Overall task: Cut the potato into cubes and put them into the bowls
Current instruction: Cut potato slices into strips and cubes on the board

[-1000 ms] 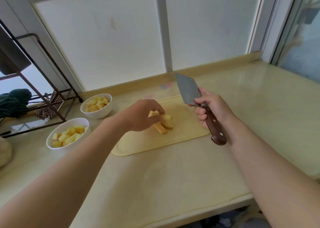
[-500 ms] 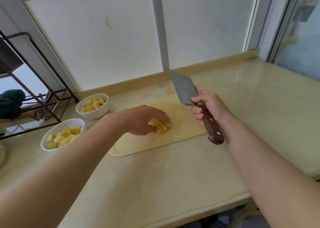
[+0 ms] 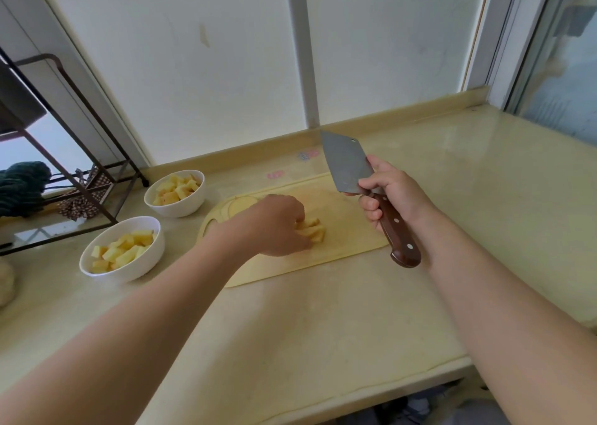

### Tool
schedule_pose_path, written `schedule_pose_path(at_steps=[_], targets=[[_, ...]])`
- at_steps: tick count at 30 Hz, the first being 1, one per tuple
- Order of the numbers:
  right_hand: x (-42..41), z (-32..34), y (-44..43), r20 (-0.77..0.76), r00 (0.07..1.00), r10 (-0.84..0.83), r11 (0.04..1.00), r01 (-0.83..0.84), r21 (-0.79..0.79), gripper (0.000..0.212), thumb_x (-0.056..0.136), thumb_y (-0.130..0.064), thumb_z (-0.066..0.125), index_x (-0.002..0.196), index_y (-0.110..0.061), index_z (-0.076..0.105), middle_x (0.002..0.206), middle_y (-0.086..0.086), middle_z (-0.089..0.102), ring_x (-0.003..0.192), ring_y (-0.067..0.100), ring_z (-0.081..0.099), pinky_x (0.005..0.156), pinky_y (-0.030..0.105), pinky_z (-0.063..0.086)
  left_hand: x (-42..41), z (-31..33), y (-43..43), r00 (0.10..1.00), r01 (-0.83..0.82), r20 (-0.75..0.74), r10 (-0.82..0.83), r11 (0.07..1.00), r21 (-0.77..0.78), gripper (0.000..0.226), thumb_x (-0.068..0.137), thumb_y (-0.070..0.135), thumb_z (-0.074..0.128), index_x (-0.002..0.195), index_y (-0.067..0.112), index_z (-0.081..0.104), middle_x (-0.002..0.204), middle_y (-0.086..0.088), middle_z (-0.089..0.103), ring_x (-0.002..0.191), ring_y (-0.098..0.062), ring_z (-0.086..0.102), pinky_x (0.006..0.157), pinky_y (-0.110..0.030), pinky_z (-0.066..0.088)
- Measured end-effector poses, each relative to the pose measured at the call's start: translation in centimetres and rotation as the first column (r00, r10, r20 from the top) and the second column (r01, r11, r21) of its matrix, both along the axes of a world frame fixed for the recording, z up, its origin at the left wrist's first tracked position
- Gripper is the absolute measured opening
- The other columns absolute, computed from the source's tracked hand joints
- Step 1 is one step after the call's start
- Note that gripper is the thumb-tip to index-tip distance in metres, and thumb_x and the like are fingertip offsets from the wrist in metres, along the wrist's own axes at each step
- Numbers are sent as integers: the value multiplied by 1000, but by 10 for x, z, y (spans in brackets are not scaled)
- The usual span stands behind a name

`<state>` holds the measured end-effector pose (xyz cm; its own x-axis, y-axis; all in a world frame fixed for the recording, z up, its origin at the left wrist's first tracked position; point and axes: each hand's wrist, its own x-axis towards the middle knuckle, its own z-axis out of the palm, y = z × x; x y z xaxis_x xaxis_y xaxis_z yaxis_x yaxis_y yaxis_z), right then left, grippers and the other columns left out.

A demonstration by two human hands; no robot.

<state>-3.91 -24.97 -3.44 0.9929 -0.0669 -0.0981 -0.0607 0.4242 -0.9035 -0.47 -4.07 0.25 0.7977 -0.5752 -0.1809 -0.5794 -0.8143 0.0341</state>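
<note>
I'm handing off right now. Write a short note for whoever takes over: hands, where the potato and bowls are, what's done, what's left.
Left hand: fingers curled over the potato pieces, holding them together on the cutting board.
Right hand: grips the cleaver by its wooden handle, with the blade raised off the board, not cutting.
Near bowl and far bowl: on the counter left of the board, both holding potato cubes.
Done: two bowls partly filled.
Left: probably cube the bunch under the left hand and move it into a bowl.
</note>
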Motion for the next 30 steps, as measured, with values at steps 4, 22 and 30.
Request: schedule_pose_path(at_steps=[4,22,30], targets=[[-4,6,3,-35,999,-23,981,16,-193,54,94,7,43,137,-23,53,76,14,48,38,14,45,37,19,36,-11,-6,2,997,-72,29,74,994,-88,41,87,44,61,110,10,63,104,-5,59,97,-23,57,77,-34,49],[-47,59,49,-276,961,20,135,-276,-952,101,86,-1,41,158,-58,-2,104,17,64,59,32,74,48,37,61,-2,-39,37,999,-12,23,30,832,-555,36,81,40,74,112,23,68,104,7,54,89,-12,55,83,-28,48],[-48,56,51,-268,963,-13,116,-265,-957,99,88,-2,42,156,-60,-2,95,12,66,48,22,68,45,29,54,0,-51,34,991,101,127,-30,792,-602,24,86,32,72,103,16,73,102,0,59,81,-15,54,77,-30,49]])
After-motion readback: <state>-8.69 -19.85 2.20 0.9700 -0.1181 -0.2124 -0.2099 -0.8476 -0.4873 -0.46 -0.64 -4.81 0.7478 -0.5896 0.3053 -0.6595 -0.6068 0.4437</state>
